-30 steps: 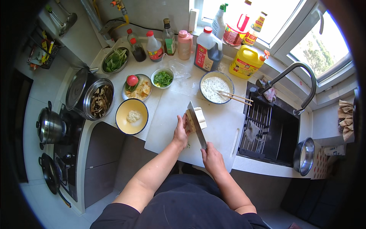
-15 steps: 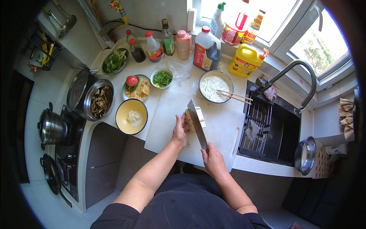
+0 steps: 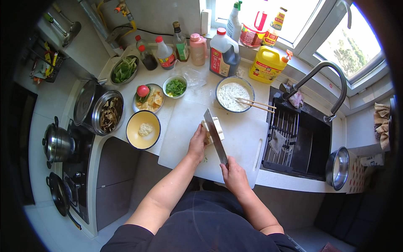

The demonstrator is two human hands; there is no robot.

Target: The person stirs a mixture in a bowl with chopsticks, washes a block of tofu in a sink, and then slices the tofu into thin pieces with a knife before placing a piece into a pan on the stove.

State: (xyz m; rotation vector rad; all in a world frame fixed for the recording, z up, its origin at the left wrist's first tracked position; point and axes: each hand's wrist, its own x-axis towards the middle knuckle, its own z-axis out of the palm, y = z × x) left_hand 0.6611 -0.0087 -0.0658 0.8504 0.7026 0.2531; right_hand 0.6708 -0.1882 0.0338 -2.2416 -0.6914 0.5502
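My right hand is wrapped around the handle of a cleaver, its broad blade upright and pointing away from me. The blade stands against a white block of tofu, with cut pieces showing on its right. On the blade's left side my left hand steadies the tofu, fingers curled against it and partly hidden behind the blade. Beneath them lies a white cutting board, with a few green bits near my left wrist.
Left of the board stand a yellow bowl of minced garlic, a plate of fried pieces with a tomato, and a bowl of chopped greens. Behind it is a bowl of white mixture with chopsticks. A black sink lies right.
The view has shifted slightly. The cleaver stays at the tofu, and the white pieces right of the blade look a little more separated. Both hands keep their grip.
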